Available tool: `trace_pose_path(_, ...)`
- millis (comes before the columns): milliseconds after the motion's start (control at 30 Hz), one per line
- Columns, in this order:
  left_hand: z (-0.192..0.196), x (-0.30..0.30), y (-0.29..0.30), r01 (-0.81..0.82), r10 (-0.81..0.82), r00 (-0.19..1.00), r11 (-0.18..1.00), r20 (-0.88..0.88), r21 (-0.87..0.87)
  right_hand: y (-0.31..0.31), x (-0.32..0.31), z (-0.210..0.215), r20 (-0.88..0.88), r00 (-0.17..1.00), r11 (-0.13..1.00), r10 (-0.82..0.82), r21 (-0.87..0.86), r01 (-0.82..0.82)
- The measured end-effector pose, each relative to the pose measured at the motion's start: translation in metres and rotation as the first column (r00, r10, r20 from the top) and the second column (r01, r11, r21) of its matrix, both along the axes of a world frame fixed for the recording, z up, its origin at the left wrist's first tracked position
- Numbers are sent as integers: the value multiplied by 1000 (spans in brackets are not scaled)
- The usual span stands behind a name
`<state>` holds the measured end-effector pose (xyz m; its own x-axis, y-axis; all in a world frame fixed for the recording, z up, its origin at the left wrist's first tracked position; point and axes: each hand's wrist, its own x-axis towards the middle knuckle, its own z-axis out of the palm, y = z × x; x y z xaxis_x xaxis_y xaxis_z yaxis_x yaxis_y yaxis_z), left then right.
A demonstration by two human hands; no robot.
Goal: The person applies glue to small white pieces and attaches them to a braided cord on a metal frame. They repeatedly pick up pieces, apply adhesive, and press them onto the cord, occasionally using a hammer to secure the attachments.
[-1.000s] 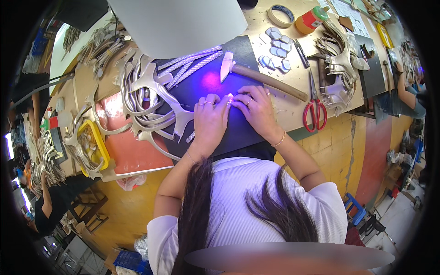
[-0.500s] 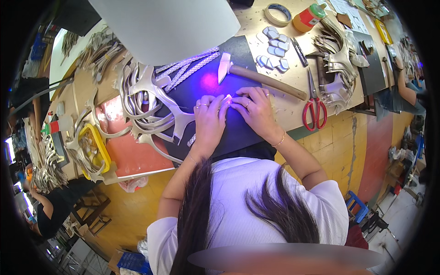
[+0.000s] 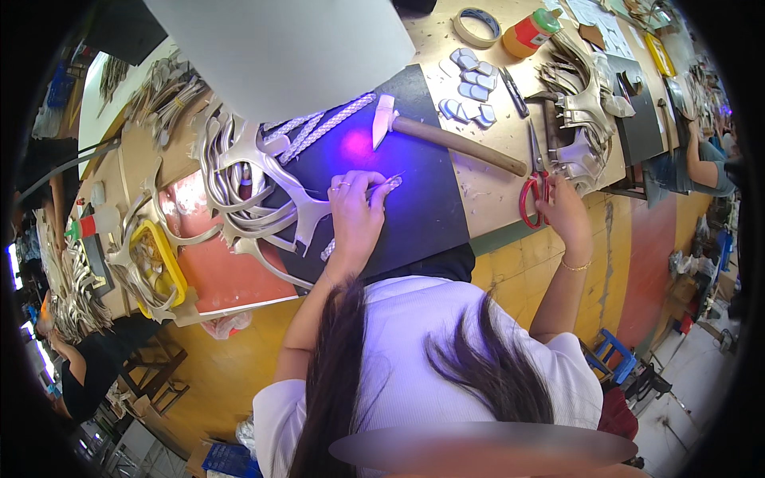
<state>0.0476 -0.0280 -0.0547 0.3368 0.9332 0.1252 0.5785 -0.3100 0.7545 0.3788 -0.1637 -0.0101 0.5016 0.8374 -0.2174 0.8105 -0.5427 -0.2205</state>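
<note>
The fingers point(image 3: 374, 188) of the left hand point(image 3: 355, 211) are pinched narrow on a short silver strap piece point(image 3: 389, 185), pressing it flat on the black mat point(image 3: 422, 207); a ring shows on one finger. The strap piece lies near the middle of the mat, just below a violet glow of light on its surface. The right hand point(image 3: 562, 211) is off the mat's right edge, its fingers curled over the red handles of the scissors point(image 3: 532, 191), which lie on the counter point(image 3: 494, 187) with their blades pointing away from the person. Whether those fingers actually grip the handles or only rest on them cannot be told. A thin bracelet circles the right wrist.

Across the mat's upper right corner lies a hammer point(image 3: 446, 137), its pale head on the mat and its wooden handle running toward the scissors. Along the mat's upper left edge sit white braided cords point(image 3: 319, 127), and over its left edge spreads a heap of silver cut-out straps point(image 3: 239, 183). Left of those, further from the mat, a yellow frame point(image 3: 163, 259) rests on a red sheet point(image 3: 215, 271). Above the mat's top right corner are small grey-blue cut pieces point(image 3: 470, 84), a roll of tape point(image 3: 478, 25) and an orange glue bottle point(image 3: 530, 33). More silver straps point(image 3: 582, 103) are piled right of the scissors.
</note>
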Motion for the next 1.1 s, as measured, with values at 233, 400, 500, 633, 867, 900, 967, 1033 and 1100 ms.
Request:
trace_pose_path(233,-2,-2,-3,9,-10,999,1000,43,15,-17,6,-32,-30,994,988,-108,109,111)
trace_pose_path(400,-3,-5,-4,8,-3,990,999,141,-31,-18,9,-28,-52,988,975,-144,162,151)
trace_pose_path(500,-6,-7,-5,-5,1,989,1000,147,26,-23,2,-18,-132,962,943,-237,207,261)
trace_pose_path(633,-5,-8,-3,32,82,935,950,346,-311,-26,-9,8,-436,877,816,-201,421,397)
trace_pose_path(867,20,-29,11,324,48,811,794,584,-514,-10,-58,28,-858,457,879,234,387,277)
trace_pose_path(900,25,-32,12,360,21,795,788,607,-499,-6,-67,25,-901,361,938,242,312,150)
trace_pose_path(967,38,-41,12,403,7,779,761,627,-508,3,-76,21,-932,281,973,230,214,-86)
trace_pose_path(1033,49,-47,14,444,25,756,714,654,-542,12,-80,21,-949,251,952,192,119,-281)
trace_pose_path(1100,57,-51,17,469,26,749,686,663,-556,20,-81,24,-950,275,909,151,24,-416)
